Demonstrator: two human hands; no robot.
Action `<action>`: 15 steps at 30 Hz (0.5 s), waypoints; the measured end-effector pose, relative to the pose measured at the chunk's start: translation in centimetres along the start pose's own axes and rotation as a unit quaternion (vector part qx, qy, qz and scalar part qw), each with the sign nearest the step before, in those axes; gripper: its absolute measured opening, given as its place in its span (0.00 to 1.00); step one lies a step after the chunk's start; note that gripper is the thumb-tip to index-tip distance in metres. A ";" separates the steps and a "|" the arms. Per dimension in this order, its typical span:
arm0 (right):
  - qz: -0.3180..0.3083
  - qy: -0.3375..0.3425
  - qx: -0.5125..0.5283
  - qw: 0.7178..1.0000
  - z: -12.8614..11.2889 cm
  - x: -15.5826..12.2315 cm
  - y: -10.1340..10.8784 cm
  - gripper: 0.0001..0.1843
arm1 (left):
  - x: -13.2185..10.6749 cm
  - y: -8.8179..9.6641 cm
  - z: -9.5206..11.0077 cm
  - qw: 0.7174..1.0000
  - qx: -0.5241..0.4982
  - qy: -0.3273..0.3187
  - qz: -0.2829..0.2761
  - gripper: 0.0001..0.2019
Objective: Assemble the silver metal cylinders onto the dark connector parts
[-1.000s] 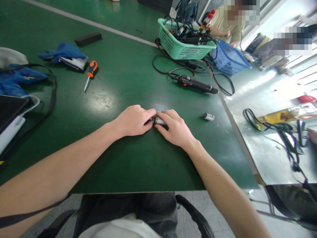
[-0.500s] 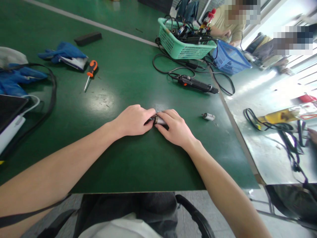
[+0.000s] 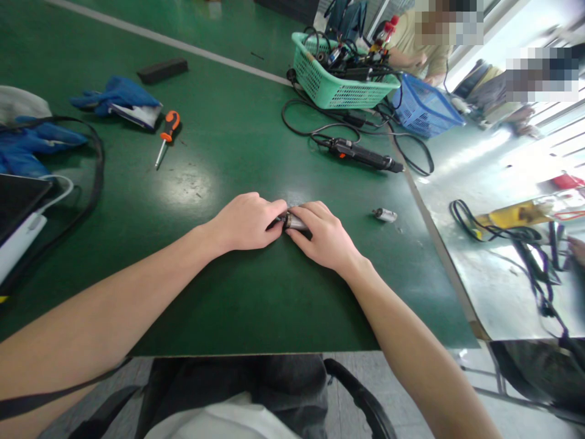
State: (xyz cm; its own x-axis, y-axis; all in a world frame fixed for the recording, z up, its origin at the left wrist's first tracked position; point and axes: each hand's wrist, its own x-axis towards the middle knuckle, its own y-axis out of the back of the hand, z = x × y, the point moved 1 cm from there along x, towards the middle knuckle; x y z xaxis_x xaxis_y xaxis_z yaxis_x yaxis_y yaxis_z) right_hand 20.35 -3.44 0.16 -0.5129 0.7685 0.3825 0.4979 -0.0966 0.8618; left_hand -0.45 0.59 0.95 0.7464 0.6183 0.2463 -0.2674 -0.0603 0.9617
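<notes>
Over the green tabletop my two hands meet around a small silver metal cylinder (image 3: 296, 222), possibly a small motor. My right hand (image 3: 325, 235) is closed around its body, with the fingers on top and the thumb on the near side. At the cylinder's dark left end, the thumb and fingertips of my left hand (image 3: 249, 221) are pinched together on a dark part that they mostly hide. A similar silver cylinder (image 3: 385, 214) with a narrower dark end lies on its side to the right of my right hand.
Beyond my hands lies a black electric screwdriver (image 3: 363, 154) with its cable. Behind it stand a green basket (image 3: 351, 94) full of cables and a blue basket (image 3: 427, 110). An orange-handled screwdriver (image 3: 167, 135), blue gloves (image 3: 116, 96) and a black block (image 3: 163, 71) lie left. Co-workers sit at the right.
</notes>
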 end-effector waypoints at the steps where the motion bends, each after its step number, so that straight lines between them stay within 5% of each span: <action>1: 0.000 0.000 -0.001 1.000 0.0 0.0 0.0 0.17 | 0.0 0.0 0.0 1.000 0.001 0.000 0.000 0.10; 15: -0.004 0.001 -0.003 1.000 0.0 0.0 0.0 0.17 | -0.1 -0.1 0.0 1.000 -0.002 -0.001 0.001 0.09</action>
State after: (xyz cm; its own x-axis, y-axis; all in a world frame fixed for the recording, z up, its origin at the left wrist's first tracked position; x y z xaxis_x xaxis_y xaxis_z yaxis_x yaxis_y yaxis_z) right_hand 20.39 -3.43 0.13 -0.5176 0.7685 0.3762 0.4899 -0.0944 0.8667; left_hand -0.49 0.59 0.83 0.7464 0.6172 0.2488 -0.2717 -0.0587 0.9606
